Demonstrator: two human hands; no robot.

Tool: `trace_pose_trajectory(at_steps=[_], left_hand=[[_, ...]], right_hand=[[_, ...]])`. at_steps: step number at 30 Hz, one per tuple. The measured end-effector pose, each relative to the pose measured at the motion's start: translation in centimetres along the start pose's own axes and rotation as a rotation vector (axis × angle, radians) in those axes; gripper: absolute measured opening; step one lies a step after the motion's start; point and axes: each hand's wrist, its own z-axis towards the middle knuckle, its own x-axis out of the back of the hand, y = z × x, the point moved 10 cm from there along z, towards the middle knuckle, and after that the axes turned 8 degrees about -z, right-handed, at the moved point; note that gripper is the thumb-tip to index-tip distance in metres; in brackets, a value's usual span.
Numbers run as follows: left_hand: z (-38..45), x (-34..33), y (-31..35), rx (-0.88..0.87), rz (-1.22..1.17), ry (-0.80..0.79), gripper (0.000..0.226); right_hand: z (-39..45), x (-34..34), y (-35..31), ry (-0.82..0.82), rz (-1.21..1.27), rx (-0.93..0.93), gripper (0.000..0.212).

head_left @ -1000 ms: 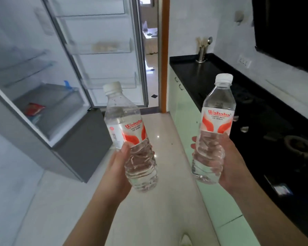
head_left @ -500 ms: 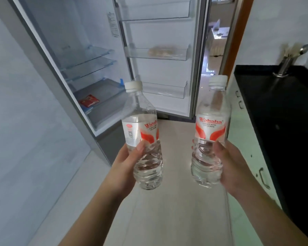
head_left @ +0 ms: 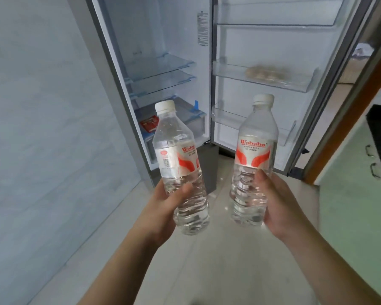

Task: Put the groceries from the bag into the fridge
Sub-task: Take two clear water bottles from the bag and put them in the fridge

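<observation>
Carrying stage: left hand (head_left: pixel 163 208) gripped one water bottle (head_left: pixel 178 159), right hand (head_left: pixel 275 205) another bottle (head_left: pixel 251 159); next, probably setting both into the open fridge's door shelf (head_left: pixel 229 119)

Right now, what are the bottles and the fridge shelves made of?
Both bottles, left and right, look like thin clear plastic: see-through ribbed walls, white caps. The fridge shelves seem to be glass, flat and transparent with blue edging, though clear plastic is possible.

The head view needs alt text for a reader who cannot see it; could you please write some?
A person's left hand and right hand each hold an upright capped water bottle, the left bottle and right bottle, before an open fridge with glass shelves and door racks.
</observation>
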Motion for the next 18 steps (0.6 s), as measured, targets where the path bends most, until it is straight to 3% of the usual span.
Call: trace_pose_trajectory(at_steps=[4,10,18], left_hand=[[4.2,2.2,1.8,-0.014,0.016,-0.017,0.079],[10.2,4.4,5.1,-0.048,0.123,-0.015,0.069],[18.0,5.3,7.7,-0.096,0.200,0.030,0.089]], right_hand=[[5.3,-2.6,-0.5,-0.022,-0.046,0.016,0.073],[12.3,-4.1,-1.7,-0.020,-0.152,0.041,0.084],[20.9,-3.7,-2.8,-0.071,-0.203,0.063,0.080]])
